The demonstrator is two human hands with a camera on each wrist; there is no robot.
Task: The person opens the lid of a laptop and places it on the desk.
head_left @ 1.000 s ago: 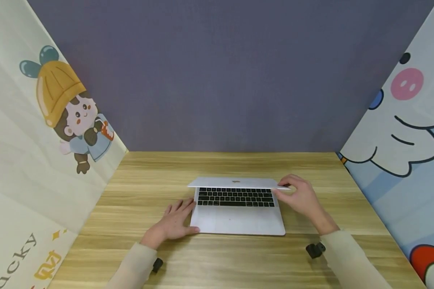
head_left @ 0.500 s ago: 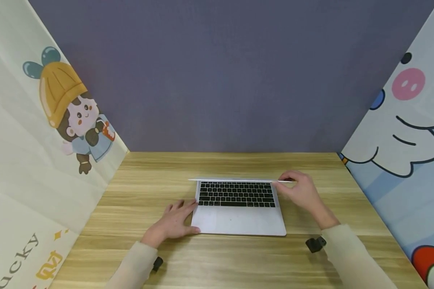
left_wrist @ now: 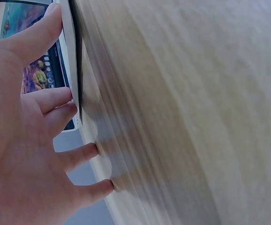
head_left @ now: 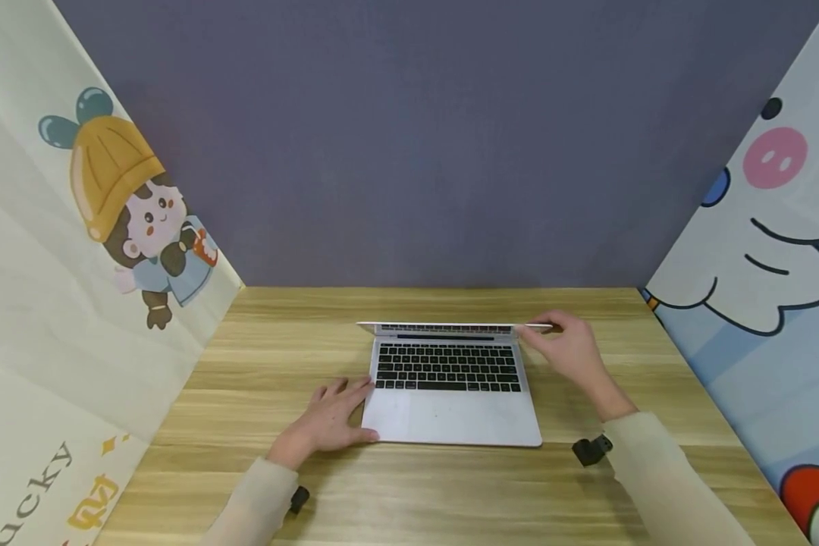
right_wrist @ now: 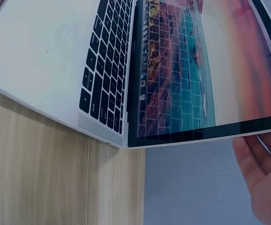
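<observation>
A silver laptop [head_left: 450,421] lies on the wooden table, its black keyboard [head_left: 448,368] facing the person. From the head its raised lid [head_left: 437,327] shows almost edge-on; in the right wrist view the screen [right_wrist: 238,61] is lit with a colourful picture. My right hand [head_left: 572,355] pinches the lid near its top right corner, thumb in front and fingers behind. At the laptop's left side my left hand [head_left: 327,423] rests with fingers spread, thumb on the front left corner. Two of its fingertips [left_wrist: 92,150] touch the table.
The wooden table [head_left: 409,493] extends around the laptop on all sides. A grey-blue panel [head_left: 409,152] stands behind it. Cartoon-printed curtains flank it on the left [head_left: 27,318] and right [head_left: 785,265]. Small black devices [head_left: 591,450] sit at both wrists.
The lid has tilted up and back, from partly covering the keyboard to baring it and the hinge. My right hand has moved away with it; my left hand has stayed put.
</observation>
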